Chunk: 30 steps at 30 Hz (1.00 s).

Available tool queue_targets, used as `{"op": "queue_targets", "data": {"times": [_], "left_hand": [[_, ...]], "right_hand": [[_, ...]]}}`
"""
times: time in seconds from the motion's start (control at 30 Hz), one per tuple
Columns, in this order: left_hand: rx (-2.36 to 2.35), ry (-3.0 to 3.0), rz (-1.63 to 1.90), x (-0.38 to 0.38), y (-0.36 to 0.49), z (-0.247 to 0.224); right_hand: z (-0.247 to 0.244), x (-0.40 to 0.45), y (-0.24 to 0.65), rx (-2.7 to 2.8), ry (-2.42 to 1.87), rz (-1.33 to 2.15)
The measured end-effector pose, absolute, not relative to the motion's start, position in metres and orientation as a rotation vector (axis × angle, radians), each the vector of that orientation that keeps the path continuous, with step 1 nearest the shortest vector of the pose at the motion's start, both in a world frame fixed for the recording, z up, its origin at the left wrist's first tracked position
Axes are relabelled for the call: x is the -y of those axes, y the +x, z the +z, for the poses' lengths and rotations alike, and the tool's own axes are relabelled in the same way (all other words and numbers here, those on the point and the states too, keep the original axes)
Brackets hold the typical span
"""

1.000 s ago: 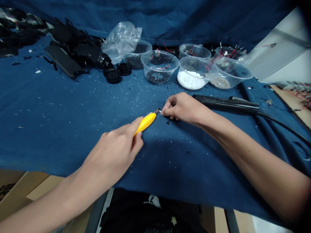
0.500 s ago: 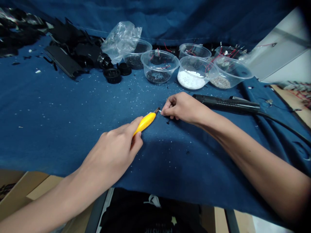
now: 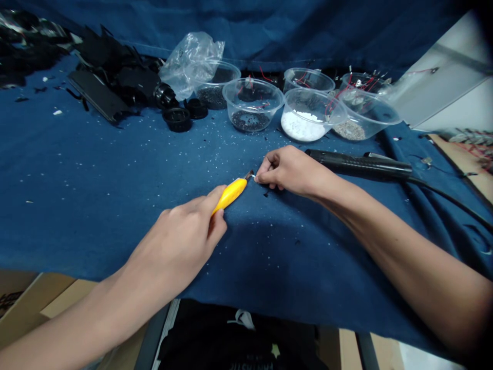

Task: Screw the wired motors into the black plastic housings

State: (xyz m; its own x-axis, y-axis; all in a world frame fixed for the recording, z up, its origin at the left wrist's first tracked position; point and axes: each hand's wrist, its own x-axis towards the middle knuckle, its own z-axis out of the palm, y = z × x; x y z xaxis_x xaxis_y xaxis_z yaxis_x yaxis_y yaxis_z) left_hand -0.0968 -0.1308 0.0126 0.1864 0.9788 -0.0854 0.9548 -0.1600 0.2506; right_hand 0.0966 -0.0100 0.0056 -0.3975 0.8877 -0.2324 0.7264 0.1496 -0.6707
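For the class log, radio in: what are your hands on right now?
Left hand gripping yellow knife, blade at small white piece. Right hand pinching that piece. Black corded tool beside right hand.

Clear plastic bowls [image 3: 252, 105] in a row across the blue cloth [image 3: 115, 169], with white granules [image 3: 302, 126], black granules [image 3: 249, 120] and grey granules [image 3: 348, 131]; a crumpled plastic bag [image 3: 190, 61] against the leftmost bowl; black plastic parts [image 3: 123, 82] heaped further left; cardboard [image 3: 31, 303] below the cloth.
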Motion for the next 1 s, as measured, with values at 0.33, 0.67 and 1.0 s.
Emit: {"op": "queue_targets", "data": {"times": [0.33, 0.67, 1.0], "left_hand": [[-1.863, 2.309, 0.080, 0.131, -0.094, 0.008], [-1.894, 2.260, 0.106, 0.133, -0.095, 0.010], [-2.092, 2.541, -0.212, 0.128, -0.100, 0.023]], "right_hand": [[0.006, 0.010, 0.096, 2.209, -1.589, 1.076], [0.005, 0.011, 0.096, 2.219, -1.580, 1.074], [0.007, 0.014, 0.097, 2.250, -1.544, 1.047]]}}
